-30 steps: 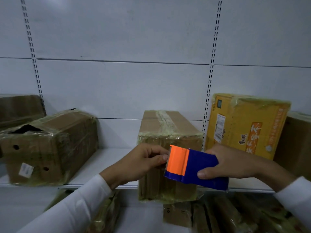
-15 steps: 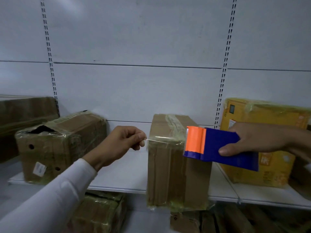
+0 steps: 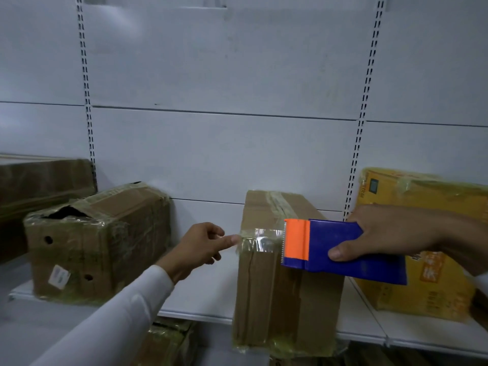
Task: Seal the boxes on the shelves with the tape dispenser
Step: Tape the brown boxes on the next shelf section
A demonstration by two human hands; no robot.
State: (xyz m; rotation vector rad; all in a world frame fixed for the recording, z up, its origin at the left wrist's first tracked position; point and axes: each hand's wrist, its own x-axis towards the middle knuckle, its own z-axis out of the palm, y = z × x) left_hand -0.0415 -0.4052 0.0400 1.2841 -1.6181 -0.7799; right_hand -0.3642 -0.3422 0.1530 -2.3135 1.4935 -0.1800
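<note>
head view: middle cardboard box (image 3: 280, 286) overhangs the white shelf (image 3: 211, 299) edge, bare shelf either side. left hand (image 3: 200, 247) pinches shiny clear tape (image 3: 260, 240) onto its top front edge; right hand (image 3: 396, 233) grips the blue-orange tape dispenser (image 3: 338, 247).

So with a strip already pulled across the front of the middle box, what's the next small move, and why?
Probably press the strip down onto the middle box. The tape spans its upper front edge between the left hand, which holds the free end at the left corner, and the tape dispenser gripped by the right hand, and looks wrinkled.
</note>
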